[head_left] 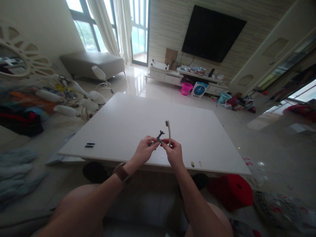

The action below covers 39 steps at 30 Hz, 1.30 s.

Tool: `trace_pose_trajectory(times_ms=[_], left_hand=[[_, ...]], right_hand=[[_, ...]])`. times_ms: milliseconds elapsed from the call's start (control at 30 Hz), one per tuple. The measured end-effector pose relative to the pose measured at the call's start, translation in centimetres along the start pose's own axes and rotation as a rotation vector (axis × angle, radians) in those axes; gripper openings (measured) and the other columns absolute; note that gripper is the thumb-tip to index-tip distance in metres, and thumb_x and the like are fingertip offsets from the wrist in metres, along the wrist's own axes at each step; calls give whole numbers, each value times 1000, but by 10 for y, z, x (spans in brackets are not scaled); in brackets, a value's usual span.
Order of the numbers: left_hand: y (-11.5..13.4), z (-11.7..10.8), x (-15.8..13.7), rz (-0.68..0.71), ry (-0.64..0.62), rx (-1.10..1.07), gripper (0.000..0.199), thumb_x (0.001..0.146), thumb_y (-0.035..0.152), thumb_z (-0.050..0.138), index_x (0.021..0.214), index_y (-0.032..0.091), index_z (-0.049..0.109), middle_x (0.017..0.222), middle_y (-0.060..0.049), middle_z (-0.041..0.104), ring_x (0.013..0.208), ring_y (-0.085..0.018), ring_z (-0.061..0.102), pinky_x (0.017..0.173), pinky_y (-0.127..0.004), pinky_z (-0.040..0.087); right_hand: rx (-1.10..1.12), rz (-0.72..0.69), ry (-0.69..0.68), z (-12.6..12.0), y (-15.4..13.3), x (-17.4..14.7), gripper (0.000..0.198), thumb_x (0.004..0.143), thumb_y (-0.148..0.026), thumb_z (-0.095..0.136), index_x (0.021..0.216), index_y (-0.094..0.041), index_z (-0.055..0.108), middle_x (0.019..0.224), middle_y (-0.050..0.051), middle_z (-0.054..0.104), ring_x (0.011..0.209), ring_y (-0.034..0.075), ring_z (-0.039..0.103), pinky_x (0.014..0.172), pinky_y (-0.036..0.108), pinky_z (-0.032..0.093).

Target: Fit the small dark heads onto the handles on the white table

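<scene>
A small dark part with a green strip at its near end is pinched at the fingertips, in the narrow gap between the two hands. Its long axis slants away from the person and a little to the right, so the forked far end points out beyond the fingers. The left hand has its fingertips closed on the near end; the right hand brings its thumb tip up to the same end, though whether it presses there is too small to tell. The right hand also grips a toothbrush — upright, bristles uppermost and facing left, toward the dark part but apart from it.

Both forearms reach forward and inward, wrists raised over the near edge of the white table, a brown-strapped watch on the left wrist. Well to the left of the hands lie two dark strips, side by side. To the right of the right hand, nearer the body, are a small yellow-and-dark piece and, just beside it, a pale piece — both too small to identify.
</scene>
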<state>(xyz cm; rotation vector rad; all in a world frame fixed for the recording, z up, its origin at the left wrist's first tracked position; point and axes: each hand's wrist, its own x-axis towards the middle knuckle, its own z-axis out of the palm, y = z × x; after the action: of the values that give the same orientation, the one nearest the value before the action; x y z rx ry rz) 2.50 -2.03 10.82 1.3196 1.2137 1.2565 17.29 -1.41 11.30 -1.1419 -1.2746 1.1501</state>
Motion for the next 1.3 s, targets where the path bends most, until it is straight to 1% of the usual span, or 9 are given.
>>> trace_pose_trajectory(times_ms=[200,433,633,733,933,1167,1300], left_hand=[[0,-2,0,-8,8,8,23,77,38,71,77,15,74,81,-3,57,59,-9,49,49,-22,36],[1,1,0,-28,11,-28,27,76,42,72,76,15,74,80,-3,57,57,-8,51,48,-22,37],[0,0,-1,-27,6,-5,27,77,42,71,75,15,74,80,-3,57,58,-8,51,48,-22,37],[0,0,-2,-31,10,-13,27,77,42,72,75,15,73,80,-3,57,57,-8,51,48,-23,38],[2,2,-1,-32,13,-53,25,76,39,73,79,15,75,83,-3,57,59,-8,52,49,-23,38],[7,0,-3,-24,0,-36,25,77,40,72,78,15,75,83,-4,58,58,-8,51,49,-23,39],[9,1,-3,-39,-1,-67,28,75,43,74,75,14,74,83,-4,58,58,-8,51,48,-23,37]], right_hand=[[13,17,-20,0,-1,0,16,75,-31,73,83,-18,77,74,4,71,72,18,64,61,27,46],[3,2,3,0,-1,1,15,76,-31,72,84,-19,77,74,4,71,73,19,65,62,27,47],[5,15,-31,-1,-1,1,17,76,-32,73,84,-18,78,75,4,73,74,19,66,64,28,49],[6,4,-18,-1,-2,1,16,76,-31,73,84,-19,78,75,4,73,74,19,65,64,28,48],[29,12,-32,-3,-2,2,15,74,-30,75,84,-19,78,77,5,74,74,20,67,67,30,50],[44,23,-41,-4,-2,2,13,74,-29,76,82,-19,78,77,4,75,74,19,67,69,30,51],[63,49,-17,-4,-2,1,17,74,-32,75,83,-18,78,74,4,73,70,18,65,63,28,49]])
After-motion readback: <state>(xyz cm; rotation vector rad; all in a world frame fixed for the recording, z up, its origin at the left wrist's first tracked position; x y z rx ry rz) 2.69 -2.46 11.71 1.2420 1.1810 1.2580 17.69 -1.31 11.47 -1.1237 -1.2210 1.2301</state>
